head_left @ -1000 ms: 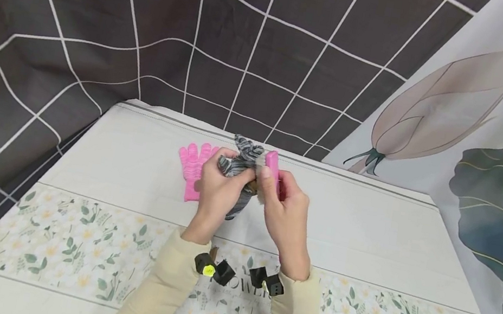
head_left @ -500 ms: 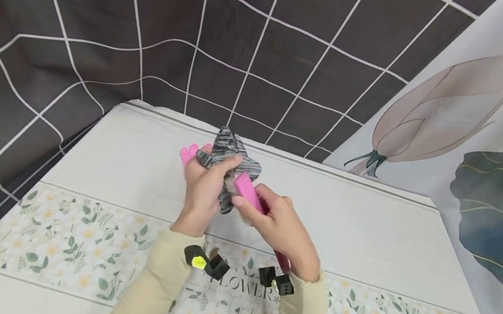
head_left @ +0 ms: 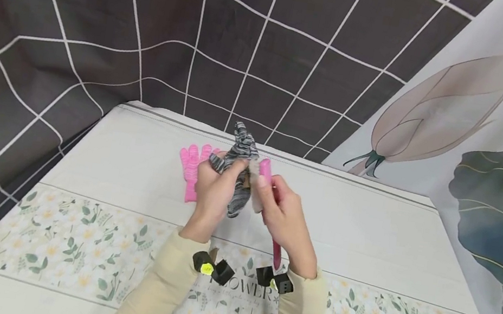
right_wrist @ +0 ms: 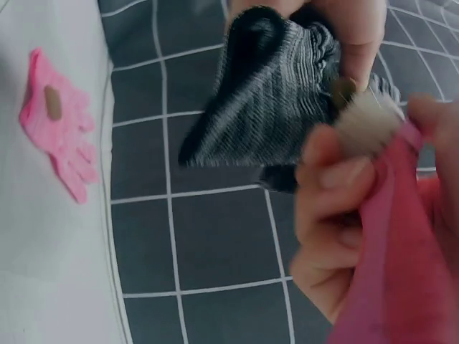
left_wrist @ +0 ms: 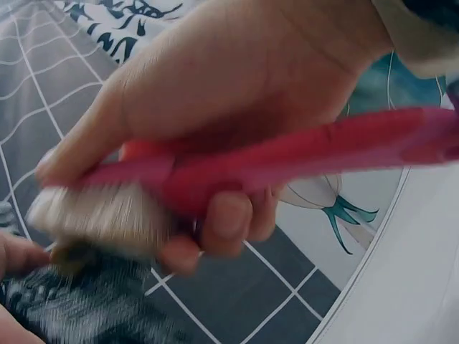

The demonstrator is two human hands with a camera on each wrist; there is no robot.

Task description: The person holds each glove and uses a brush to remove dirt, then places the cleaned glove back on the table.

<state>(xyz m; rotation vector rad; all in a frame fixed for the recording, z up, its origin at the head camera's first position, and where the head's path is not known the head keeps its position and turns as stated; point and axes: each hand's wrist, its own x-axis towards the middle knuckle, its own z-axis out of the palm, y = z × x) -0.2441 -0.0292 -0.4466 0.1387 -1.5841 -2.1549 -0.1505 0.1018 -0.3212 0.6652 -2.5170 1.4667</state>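
One striped grey-and-black knitted glove [head_left: 244,147], held up off the table between the two hands; one brown patch [right_wrist: 343,92] visible on it. Nature of the patch: cannot tell. Bristles [left_wrist: 100,215] of the brush [left_wrist: 272,161] sit right at the patch; motion blur hides whether they press in or only skim.

Grip, left hand [head_left: 216,187]: pinches the glove, thumb on top near the patch, cloth bunched around the fingers, cuff end hanging free. Grip, right hand [head_left: 286,211]: fingers wrapped round the pink-red brush, thumb laid along the back of its head, handle running back toward the wrist.

Judgement on the step: this looks like brushing the patch. Best done with the cloth taut and backed by the left fingers, since loose knit would likely fold and travel with the bristles. Short, light strokes across the patch, bristles square to the cloth, left thumb kept out of the path. The dangling cuff might swing into the stroke; gathering it would help.

Farther out: a pink glove [head_left: 190,166] lies flat on the white table cover [head_left: 369,225], beside the left hand. Dark grid-patterned curtain [head_left: 223,54] behind.
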